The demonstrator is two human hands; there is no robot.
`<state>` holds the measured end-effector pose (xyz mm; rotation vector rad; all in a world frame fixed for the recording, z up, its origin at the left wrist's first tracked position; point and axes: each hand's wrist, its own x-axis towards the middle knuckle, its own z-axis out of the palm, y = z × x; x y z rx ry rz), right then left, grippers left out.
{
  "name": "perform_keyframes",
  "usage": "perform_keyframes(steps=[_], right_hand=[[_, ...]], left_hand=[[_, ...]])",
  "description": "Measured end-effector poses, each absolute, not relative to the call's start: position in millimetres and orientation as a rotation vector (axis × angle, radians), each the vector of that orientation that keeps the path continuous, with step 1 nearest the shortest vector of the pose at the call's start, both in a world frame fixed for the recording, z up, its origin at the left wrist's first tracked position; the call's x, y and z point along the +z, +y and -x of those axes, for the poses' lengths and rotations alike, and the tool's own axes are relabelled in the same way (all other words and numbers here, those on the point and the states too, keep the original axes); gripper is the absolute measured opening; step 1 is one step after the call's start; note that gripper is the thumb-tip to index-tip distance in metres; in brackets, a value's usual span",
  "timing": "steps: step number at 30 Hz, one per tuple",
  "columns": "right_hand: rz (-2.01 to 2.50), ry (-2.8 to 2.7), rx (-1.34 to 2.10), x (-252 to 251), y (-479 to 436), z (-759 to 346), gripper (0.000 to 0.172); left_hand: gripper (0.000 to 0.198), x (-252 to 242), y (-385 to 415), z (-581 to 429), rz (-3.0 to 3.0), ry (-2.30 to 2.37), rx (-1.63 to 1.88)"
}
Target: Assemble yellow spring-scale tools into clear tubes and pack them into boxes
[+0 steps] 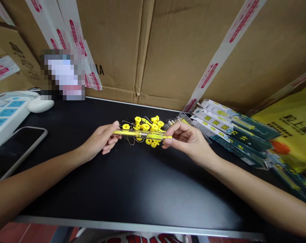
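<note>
My left hand [102,139] pinches the left end of a thin clear tube with yellow contents [140,134], held level just above the black tabletop [132,182]. My right hand [187,139] pinches the tube's right end, where a yellow tip sticks out. Right behind and under the tube lies a small heap of yellow plastic spools and thin wire hooks [149,125].
Green and white product packets [231,130] are stacked at the right, with a yellow bag [292,135] beyond them. A phone [19,145], a white power strip [3,116] and a white mouse [40,104] sit at the left. Cardboard boxes [168,50] wall the back edge.
</note>
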<state>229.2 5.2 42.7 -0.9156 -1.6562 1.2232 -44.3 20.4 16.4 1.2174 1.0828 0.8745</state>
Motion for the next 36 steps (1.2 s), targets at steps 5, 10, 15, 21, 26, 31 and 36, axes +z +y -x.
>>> perform_keyframes(steps=[5, 10, 15, 21, 26, 31, 36], right_hand=[[0.869, -1.661, 1.269, 41.7, 8.0, -230.5, 0.033], [0.872, -1.708, 1.303, 39.4, 11.6, -234.4, 0.037], [0.955, -1.778, 1.212, 45.8, 21.3, -243.8, 0.033], [1.184, -2.021, 0.513, 42.3, 46.4, -264.8, 0.013], [1.179, -2.402, 0.008, 30.5, 53.8, -265.3, 0.026], [1.124, -2.595, -0.186, 23.5, 62.5, -257.5, 0.032], [1.08, -2.642, -0.175, 22.0, 78.8, -255.2, 0.022]], left_hand=[[0.043, 21.8, 19.0, 41.8, -1.161, 1.093, 0.887], [0.041, 25.6, 18.9, 41.2, -1.138, 1.112, 0.882], [0.038, 25.7, 21.2, 43.7, -1.067, 1.076, 0.961], [0.04, 25.6, 25.1, 48.1, -0.918, 1.088, 1.023], [0.042, 28.3, 25.5, 49.2, -0.762, 1.051, 0.916], [0.043, 30.7, 24.0, 48.1, -0.729, 1.04, 0.808], [0.043, 30.1, 23.3, 46.6, -0.774, 1.068, 0.775]])
